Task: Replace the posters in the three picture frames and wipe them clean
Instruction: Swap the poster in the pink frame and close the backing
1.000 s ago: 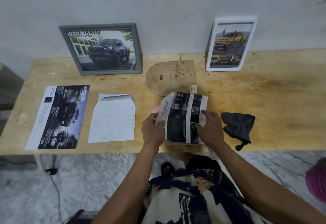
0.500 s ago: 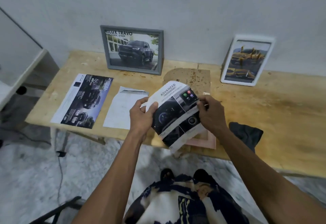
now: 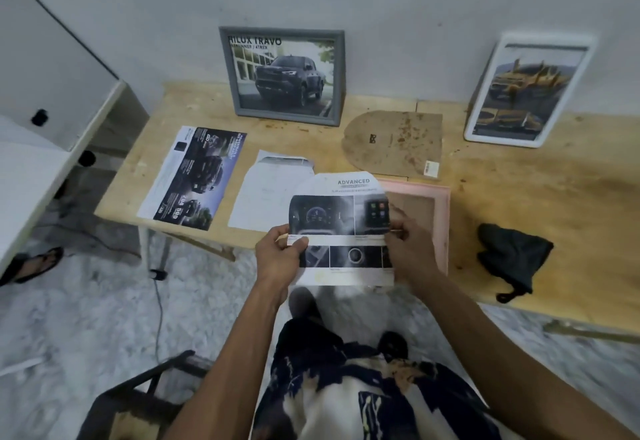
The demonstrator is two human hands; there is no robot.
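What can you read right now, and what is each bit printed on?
"HILUX TRAVO": top of the poster in the grey frame; the smaller line beneath is too blurred.
"ADVANCED": top of the poster held by the left hand and right hand; its captions are too small.
Dark poster: sideways text, unreadable.
Backing board: small sticker, unreadable.

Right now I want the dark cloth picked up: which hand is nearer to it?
Right hand, just left of the dark cloth; the left hand holds the poster's far edge.

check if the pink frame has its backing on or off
Off. The pink frame lies open on the table, and the brown backing board lies apart behind it.
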